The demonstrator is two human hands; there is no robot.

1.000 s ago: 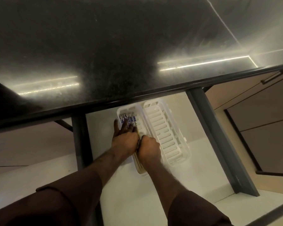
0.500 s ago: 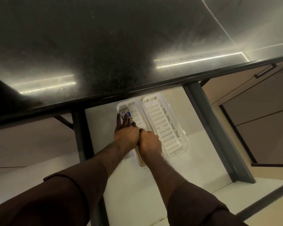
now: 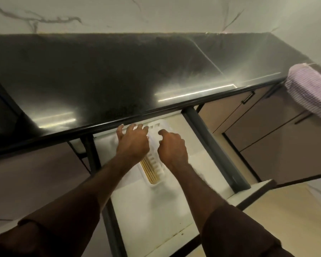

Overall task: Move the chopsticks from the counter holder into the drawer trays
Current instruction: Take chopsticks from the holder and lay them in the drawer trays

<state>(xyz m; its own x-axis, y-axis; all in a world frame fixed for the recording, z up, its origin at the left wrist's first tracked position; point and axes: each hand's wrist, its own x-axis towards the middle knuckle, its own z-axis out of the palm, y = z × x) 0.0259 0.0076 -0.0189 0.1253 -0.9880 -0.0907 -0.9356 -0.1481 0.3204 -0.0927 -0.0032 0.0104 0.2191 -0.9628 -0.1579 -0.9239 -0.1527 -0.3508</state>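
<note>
Pale wooden chopsticks (image 3: 150,171) lie lengthwise in the left white slotted tray (image 3: 157,182) inside the open drawer (image 3: 156,210). A second white tray (image 3: 163,126) sits to its right, mostly covered by my hands. My left hand (image 3: 132,143) hovers over the far end of the left tray with fingers spread and holds nothing. My right hand (image 3: 172,148) is raised beside it over the right tray, fingers loosely curled and apart, also holding nothing. The far ends of the chopsticks are hidden under my left hand. No counter holder is in view.
The black counter (image 3: 119,75) overhangs the drawer's back. Grey drawer rails run on the left (image 3: 90,151) and right (image 3: 211,149). A striped lilac towel (image 3: 309,89) hangs at the right. Brown cabinet fronts (image 3: 267,130) flank the drawer.
Both hands have let go of the chopsticks and lifted off the tray, opening up. The view has tilted up, now showing the wall and the towel.
</note>
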